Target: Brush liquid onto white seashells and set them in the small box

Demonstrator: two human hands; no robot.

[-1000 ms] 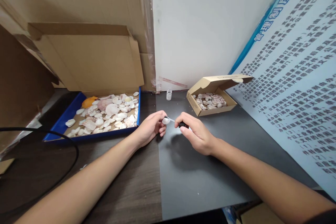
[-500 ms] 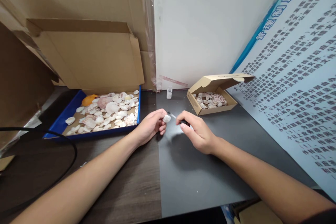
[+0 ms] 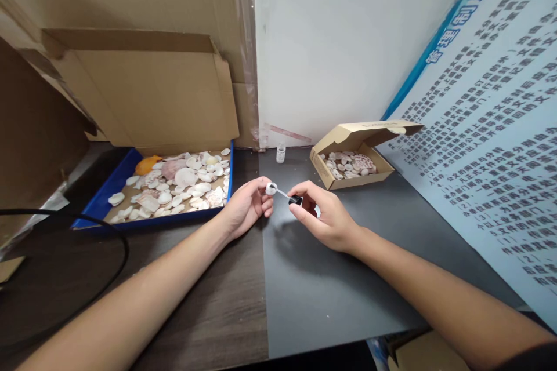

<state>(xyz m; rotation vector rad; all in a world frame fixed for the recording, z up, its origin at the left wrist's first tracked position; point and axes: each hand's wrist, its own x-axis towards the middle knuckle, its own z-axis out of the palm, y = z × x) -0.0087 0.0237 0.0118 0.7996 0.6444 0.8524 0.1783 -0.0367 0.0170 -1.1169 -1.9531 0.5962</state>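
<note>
A small white shell (image 3: 271, 188) is pinched between the thumb and fingers of my left hand (image 3: 249, 207). My right hand (image 3: 324, 214) grips the black cap (image 3: 295, 200) of a small brush, whose pale stem (image 3: 282, 192) points left. The dark brush tip rests at the face of the shell. Behind both hands a small clear glass bottle (image 3: 281, 155) with a printed label stands uncapped on the grey surface.
At the left, a blue-edged box (image 3: 152, 223) holds many shells, with its cardboard lid raised. A smaller cardboard box (image 3: 361, 182) of shells stands open at the back right. A black cable (image 3: 124, 243) curves over the dark table (image 3: 217, 307). A printed poster (image 3: 500, 145) leans at the right.
The shell has turned in my left hand and sits slightly higher. My right hand has moved a little left, bringing the brush tip onto the shell.
</note>
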